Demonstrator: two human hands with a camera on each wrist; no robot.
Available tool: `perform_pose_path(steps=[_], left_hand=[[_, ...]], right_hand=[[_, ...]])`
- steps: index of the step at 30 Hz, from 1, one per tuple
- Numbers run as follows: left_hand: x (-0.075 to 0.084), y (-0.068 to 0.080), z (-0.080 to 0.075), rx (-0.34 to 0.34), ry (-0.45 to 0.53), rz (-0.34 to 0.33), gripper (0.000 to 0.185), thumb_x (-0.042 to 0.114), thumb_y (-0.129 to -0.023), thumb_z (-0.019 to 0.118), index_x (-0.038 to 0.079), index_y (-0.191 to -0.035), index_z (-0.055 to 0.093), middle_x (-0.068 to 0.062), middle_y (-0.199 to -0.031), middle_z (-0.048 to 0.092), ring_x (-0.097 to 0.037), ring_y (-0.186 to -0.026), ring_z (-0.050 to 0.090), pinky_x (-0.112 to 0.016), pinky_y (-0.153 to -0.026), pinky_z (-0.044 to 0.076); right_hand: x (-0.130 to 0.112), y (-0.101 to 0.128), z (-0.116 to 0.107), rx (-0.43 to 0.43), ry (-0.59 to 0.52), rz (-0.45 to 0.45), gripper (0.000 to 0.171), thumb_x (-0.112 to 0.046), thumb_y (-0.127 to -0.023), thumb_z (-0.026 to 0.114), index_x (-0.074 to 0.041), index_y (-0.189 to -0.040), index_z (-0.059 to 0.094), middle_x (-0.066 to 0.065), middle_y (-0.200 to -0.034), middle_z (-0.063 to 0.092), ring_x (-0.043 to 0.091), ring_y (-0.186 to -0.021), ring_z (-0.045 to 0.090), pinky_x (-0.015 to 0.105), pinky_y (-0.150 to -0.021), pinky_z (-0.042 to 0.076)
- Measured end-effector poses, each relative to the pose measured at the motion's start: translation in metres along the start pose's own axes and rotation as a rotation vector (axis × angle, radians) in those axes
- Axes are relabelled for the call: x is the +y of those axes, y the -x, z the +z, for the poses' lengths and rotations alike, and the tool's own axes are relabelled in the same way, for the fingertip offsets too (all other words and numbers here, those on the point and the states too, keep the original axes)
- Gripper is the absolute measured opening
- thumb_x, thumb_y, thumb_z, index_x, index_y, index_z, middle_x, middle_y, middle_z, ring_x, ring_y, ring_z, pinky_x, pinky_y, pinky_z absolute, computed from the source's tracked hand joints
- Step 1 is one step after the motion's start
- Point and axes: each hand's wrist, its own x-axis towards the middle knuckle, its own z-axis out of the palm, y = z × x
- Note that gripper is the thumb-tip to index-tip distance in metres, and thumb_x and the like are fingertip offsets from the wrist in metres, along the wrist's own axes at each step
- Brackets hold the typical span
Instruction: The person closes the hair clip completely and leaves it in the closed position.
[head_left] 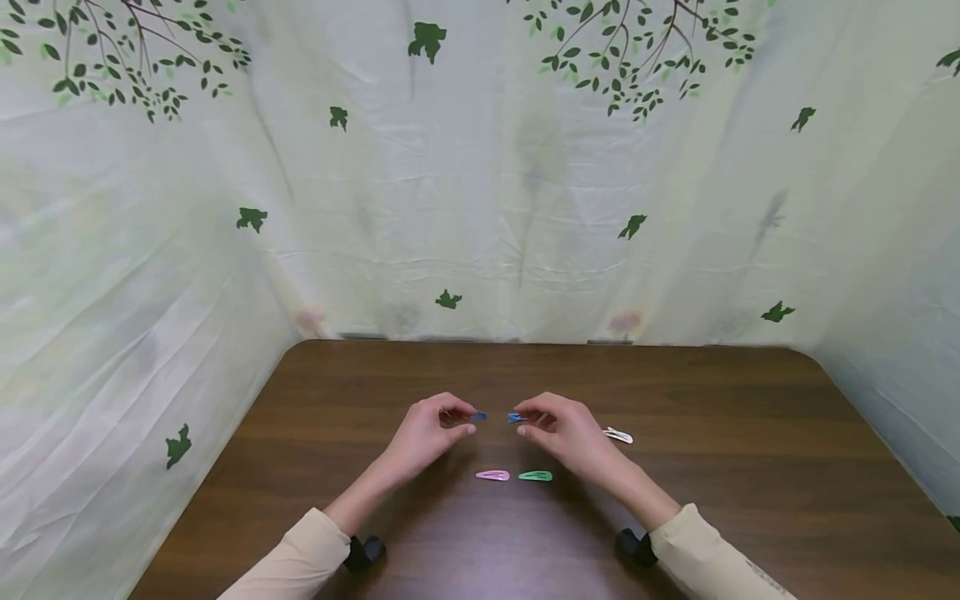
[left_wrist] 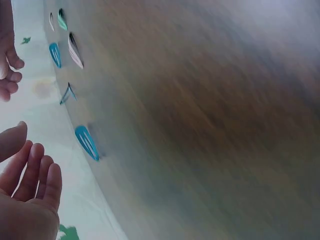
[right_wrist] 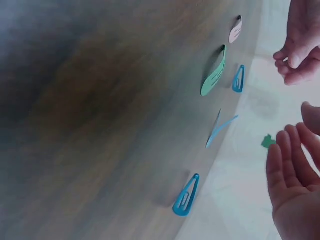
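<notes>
My left hand (head_left: pixel 429 432) hovers above the table with fingers loosely bent and nothing in them. A blue snap hair clip (head_left: pixel 480 416) lies just past its fingertips. Facing it, my right hand (head_left: pixel 558 429) is also empty, its fingers relaxed, near a blue hair clip (head_left: pixel 515 417) that is bent open into a V. Another blue hair clip (right_wrist: pixel 186 195) shows in the right wrist view; the right hand hides it from the head view. Closer to me lie a pink hair clip (head_left: pixel 492 476) and a green hair clip (head_left: pixel 535 476), side by side.
A white hair clip (head_left: pixel 618 435) lies right of the right hand, partly hidden by it. Brown wood-grain table (head_left: pixel 712 467) spreads around the clips. A pale cloth (head_left: pixel 480 183) with leaf prints hangs behind and along the sides.
</notes>
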Motion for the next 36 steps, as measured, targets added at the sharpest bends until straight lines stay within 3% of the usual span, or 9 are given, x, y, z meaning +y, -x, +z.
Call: perform_pose_path(steps=[6, 11, 21, 27, 36], left_hand=[[-0.011, -0.004, -0.009, 0.032, -0.019, -0.047, 0.020, 0.007, -0.081, 0.080, 0.008, -0.100, 0.075, 0.001, -0.093, 0.070, -0.011, -0.082, 0.063, -0.032, -0.077, 0.053], [-0.020, -0.009, -0.016, 0.039, -0.030, -0.096, 0.021, 0.007, -0.081, 0.080, 0.008, -0.100, 0.075, 0.004, -0.091, 0.070, -0.011, -0.079, 0.063, -0.029, -0.073, 0.052], [-0.029, -0.018, -0.021, -0.016, -0.024, -0.141, 0.022, 0.005, -0.081, 0.079, 0.002, -0.103, 0.073, 0.000, -0.087, 0.068, -0.014, -0.077, 0.061, -0.029, -0.070, 0.051], [-0.038, -0.019, -0.022, -0.041, -0.030, -0.115, 0.022, 0.003, -0.081, 0.078, 0.001, -0.102, 0.073, -0.003, -0.088, 0.069, -0.016, -0.077, 0.062, -0.028, -0.069, 0.051], [-0.051, -0.025, -0.021, -0.071, -0.034, -0.111, 0.019, 0.004, -0.082, 0.077, 0.002, -0.100, 0.073, -0.001, -0.085, 0.068, -0.014, -0.076, 0.061, -0.027, -0.068, 0.050]], right_hand=[[-0.001, -0.013, 0.003, 0.042, 0.042, -0.101, 0.025, -0.009, -0.086, 0.077, -0.016, -0.110, 0.071, -0.006, -0.107, 0.068, 0.014, -0.093, 0.065, 0.036, -0.084, 0.054], [0.000, -0.025, 0.008, 0.016, 0.052, -0.164, 0.026, -0.008, -0.085, 0.077, -0.012, -0.111, 0.071, -0.007, -0.107, 0.066, 0.020, -0.098, 0.066, 0.037, -0.086, 0.053], [0.012, -0.044, 0.022, -0.081, 0.112, -0.141, 0.025, -0.008, -0.087, 0.076, -0.007, -0.111, 0.070, 0.009, -0.106, 0.069, 0.021, -0.098, 0.064, 0.040, -0.088, 0.051], [0.018, -0.053, 0.026, -0.131, 0.181, -0.135, 0.026, -0.010, -0.087, 0.076, -0.002, -0.111, 0.070, 0.009, -0.105, 0.069, 0.019, -0.098, 0.064, 0.037, -0.088, 0.051], [0.023, -0.065, 0.033, -0.202, 0.222, -0.052, 0.029, -0.015, -0.087, 0.077, -0.005, -0.113, 0.070, 0.004, -0.106, 0.069, 0.018, -0.102, 0.063, 0.037, -0.091, 0.049]])
